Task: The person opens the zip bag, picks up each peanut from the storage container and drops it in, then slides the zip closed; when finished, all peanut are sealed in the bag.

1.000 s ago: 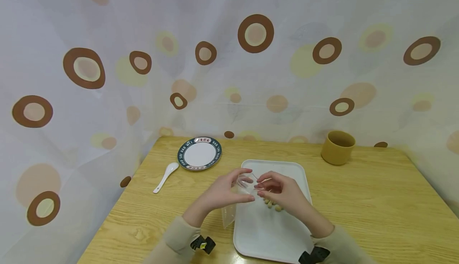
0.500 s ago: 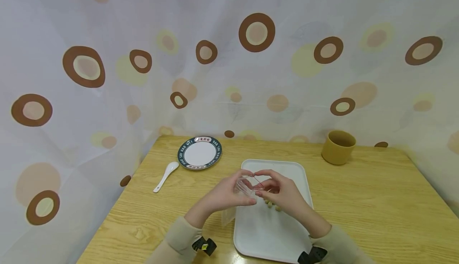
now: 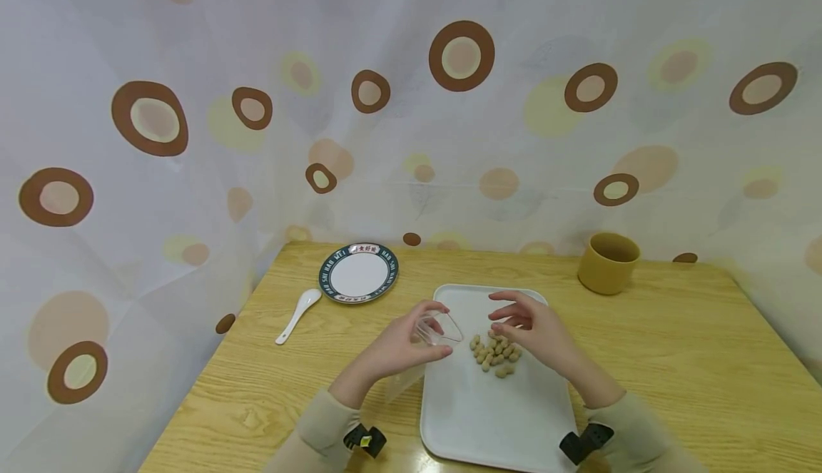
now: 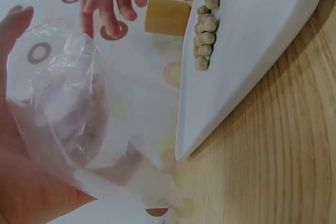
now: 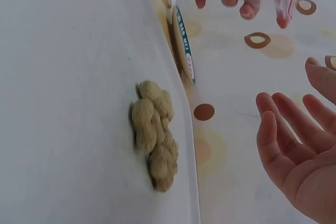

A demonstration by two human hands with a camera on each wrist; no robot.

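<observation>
Over the left edge of the tray (image 3: 494, 419), left hand (image 3: 401, 348) grips a clear bag (image 4: 73, 98), mouth spread, facing right; its lower part hangs just beside the tray. Right hand (image 3: 538, 332) is empty, fingers loosely bent, near the right side of the peanuts (image 3: 497, 352). Peanuts lie clustered on the tray. Plate (image 3: 358, 275) and spoon (image 3: 299, 314) back left, cup (image 3: 608, 266) upright back right.

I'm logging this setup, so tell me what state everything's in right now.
Clear bag: mouth open
Left hand: holding the clear bag
Right hand: fingers loosely bent, holding nothing
Tray: lying flat
Peanuts: in shells, clustered on the tray
Cup: upright
Plate: face up, bare
Spoon: lying down
</observation>
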